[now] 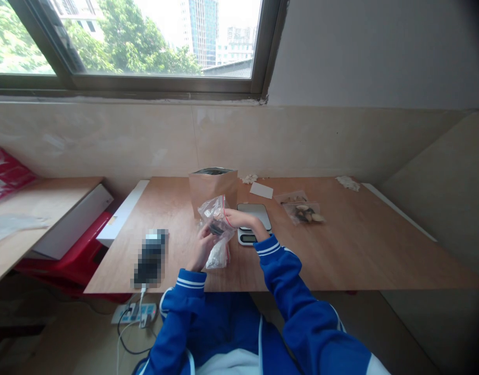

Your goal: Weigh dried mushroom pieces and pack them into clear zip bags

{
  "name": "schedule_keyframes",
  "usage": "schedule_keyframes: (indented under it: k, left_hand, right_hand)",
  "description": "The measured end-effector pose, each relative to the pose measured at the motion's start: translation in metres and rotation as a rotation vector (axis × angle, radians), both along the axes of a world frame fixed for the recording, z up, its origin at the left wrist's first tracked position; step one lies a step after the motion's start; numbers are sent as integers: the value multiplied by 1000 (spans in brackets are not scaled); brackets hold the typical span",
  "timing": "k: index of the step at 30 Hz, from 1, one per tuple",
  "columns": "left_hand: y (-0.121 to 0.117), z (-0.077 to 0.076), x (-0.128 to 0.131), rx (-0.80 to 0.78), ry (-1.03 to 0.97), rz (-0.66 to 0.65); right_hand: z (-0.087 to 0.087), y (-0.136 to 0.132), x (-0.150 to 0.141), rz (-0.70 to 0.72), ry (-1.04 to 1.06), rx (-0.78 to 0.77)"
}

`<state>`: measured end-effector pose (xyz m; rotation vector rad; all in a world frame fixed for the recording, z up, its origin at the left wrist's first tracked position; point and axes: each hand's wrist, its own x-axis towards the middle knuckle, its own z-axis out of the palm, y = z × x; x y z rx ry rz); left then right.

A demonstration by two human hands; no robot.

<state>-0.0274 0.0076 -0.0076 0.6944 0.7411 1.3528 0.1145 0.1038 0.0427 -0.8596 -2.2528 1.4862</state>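
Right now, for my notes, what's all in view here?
Table: one, light wood, centre
Kraft pouch: one, brown, table's back
Zip bag: one, clear, red seal, between hands
Plastic packet: one, white, under hands
Kitchen scale: one, silver, right of hands
Small zip bag: one, clear, right of scale
Card: one, white, behind scale
Tissue scraps: two, white, back edge
Pixelated device: one, dark, table's left
Power strip: one, white, floor below
Stool: one, red, left of table
Window: one, grey frame, above wall
Left hand: one, blue sleeve, holding zip bag
Right hand: one, blue sleeve, over zip bag
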Motion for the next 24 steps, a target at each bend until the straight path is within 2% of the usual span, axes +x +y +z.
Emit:
schedule_keyframes:
  k: [6, 13, 17, 21, 24]
  left_hand:
    - [3, -7, -4, 114, 121, -31]
    - [8, -14, -3, 62, 286, 52]
    - [6, -10, -2, 58, 347, 79]
    - [4, -1, -5, 90, 317, 28]
    - [4, 5, -10, 83, 253, -28]
  right_hand:
    - [3, -7, -1, 92, -77, 57]
    - [-2, -12, -11, 157, -117, 122]
    - [-5, -11, -14, 135, -147, 183]
    - [1, -13, -9, 136, -107, 175]
    - [10, -13, -4, 31, -54, 158]
